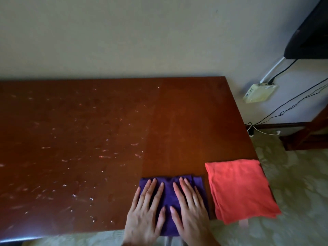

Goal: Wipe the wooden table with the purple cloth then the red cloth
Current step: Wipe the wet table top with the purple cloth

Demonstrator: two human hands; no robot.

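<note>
The wooden table runs across the view, its left part dotted with pale smears and drops. A folded purple cloth lies at the table's near edge. My left hand and my right hand both press flat on it, fingers spread, side by side. A folded red cloth lies just right of the purple one, at the table's near right corner, hanging slightly over the edge, and neither hand touches it.
The table's far edge meets a plain wall. To the right, a white box with cables hangs on the wall below a dark object. Dark wooden furniture stands on the patterned floor at the right.
</note>
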